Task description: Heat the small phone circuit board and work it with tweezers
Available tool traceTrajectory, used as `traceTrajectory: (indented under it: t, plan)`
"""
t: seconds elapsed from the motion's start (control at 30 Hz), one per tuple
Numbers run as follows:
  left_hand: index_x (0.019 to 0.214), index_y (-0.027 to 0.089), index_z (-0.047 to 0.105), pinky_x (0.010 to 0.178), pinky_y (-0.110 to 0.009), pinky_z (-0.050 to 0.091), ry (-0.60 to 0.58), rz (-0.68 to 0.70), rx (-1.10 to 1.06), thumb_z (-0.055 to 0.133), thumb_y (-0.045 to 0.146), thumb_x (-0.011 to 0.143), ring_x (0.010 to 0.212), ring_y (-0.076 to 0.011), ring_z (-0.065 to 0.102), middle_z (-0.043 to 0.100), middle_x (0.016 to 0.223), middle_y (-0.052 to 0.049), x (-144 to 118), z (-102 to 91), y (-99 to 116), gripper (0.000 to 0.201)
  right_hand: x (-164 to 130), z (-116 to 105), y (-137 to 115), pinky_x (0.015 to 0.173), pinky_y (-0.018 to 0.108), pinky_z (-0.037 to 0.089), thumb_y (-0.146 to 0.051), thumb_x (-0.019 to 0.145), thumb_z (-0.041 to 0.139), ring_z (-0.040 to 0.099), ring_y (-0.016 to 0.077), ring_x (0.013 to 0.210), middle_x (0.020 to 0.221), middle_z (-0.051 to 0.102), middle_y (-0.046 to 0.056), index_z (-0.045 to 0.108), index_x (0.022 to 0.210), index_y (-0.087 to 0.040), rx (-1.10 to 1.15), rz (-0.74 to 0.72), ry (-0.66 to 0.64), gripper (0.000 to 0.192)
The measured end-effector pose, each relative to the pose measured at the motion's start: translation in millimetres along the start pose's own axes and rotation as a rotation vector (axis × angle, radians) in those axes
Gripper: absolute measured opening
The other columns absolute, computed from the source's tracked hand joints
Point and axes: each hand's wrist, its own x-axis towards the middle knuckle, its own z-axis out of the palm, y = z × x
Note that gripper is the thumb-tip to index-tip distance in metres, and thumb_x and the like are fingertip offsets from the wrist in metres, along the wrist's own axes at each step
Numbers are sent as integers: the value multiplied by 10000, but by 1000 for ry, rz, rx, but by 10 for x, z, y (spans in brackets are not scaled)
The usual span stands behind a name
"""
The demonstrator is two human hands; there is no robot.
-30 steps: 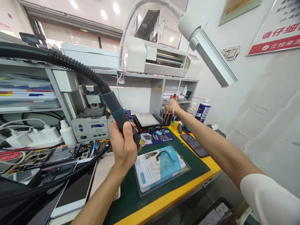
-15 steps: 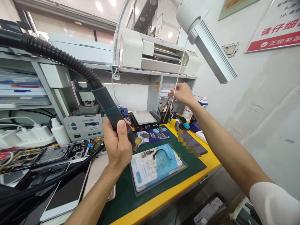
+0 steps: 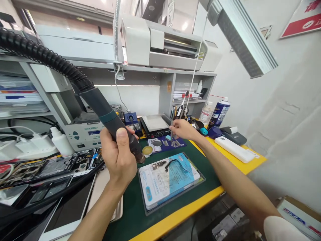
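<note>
— In hand just now, which step?
— Probably tooling up: occupying both hands near the blue-and-white case (image 3: 169,179), not yet touching anything on top of it.
— Holding what in the left hand (image 3: 119,159)?
— Gripping what looks like a hot-air handpiece (image 3: 104,112), firmly, with fingers wrapped round and thumb along the upper side; angling the nozzle (image 3: 140,158) down, just off the far left corner of the case. Cannot tell about airflow.
— And in the right hand (image 3: 185,130)?
— Pinching a slim metal tool, most likely tweezers (image 3: 172,134); stretched out beyond the case, above the dark blue sheet (image 3: 182,142). Cannot tell about contact with that sheet.
— Where to look for the workpiece?
— On top of the case, towards its far left: a small circuit-board piece (image 3: 158,165), with a black flex cable (image 3: 170,163) just beside, to the right.
— And for the next move?
— Would seem to call for lining up the tweezers over the case, and for tilting the nozzle inward without brushing the cable.
</note>
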Motion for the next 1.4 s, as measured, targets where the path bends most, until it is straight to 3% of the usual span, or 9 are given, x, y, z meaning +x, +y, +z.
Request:
traceTrajectory:
  t: [0.13, 0.3, 0.43, 0.73, 1.4]
  plan:
    - [973, 188, 568, 557, -280, 501, 12, -5, 7, 523, 510, 1008, 626, -133, 614, 622, 809, -3, 0, 4, -10, 327, 2, 127, 103, 723, 321, 565, -398, 997, 634, 653, 137, 698, 795, 676, 5, 664, 913, -135, -46, 13, -7, 277]
    - [983, 190, 563, 562, -310, 522, 7, 1, -1, 524, 486, 1010, 628, -150, 626, 625, 813, -13, -5, 29, 17, 300, -18, 255, 151, 745, 333, 566, -414, 1028, 575, 664, 152, 768, 897, 686, 37, 652, 1005, -131, -68, 57, 134, 294]
    - [985, 195, 568, 569, -316, 526, 7, 7, 11, 528, 481, 1009, 637, -155, 627, 632, 824, -16, -21, 44, 23, 290, -33, 332, 137, 755, 338, 565, -398, 1029, 572, 662, 155, 779, 895, 680, 35, 647, 1014, -133, -95, 48, 171, 275]
    - [985, 194, 570, 583, -314, 529, -8, 10, 15, 529, 485, 1009, 635, -151, 624, 622, 814, -17, -37, 35, -37, 295, -64, 402, 143, 783, 355, 554, -380, 1000, 622, 652, 162, 794, 855, 663, 18, 659, 968, -139, -176, -43, 109, 245]
    - [1001, 200, 573, 581, -326, 526, -26, 42, 37, 543, 493, 1001, 656, -162, 640, 641, 843, -21, -25, 4, -71, 294, -79, 425, 139, 767, 345, 560, -357, 1011, 610, 656, 158, 781, 842, 660, 13, 657, 992, -136, -241, -58, 136, 227]
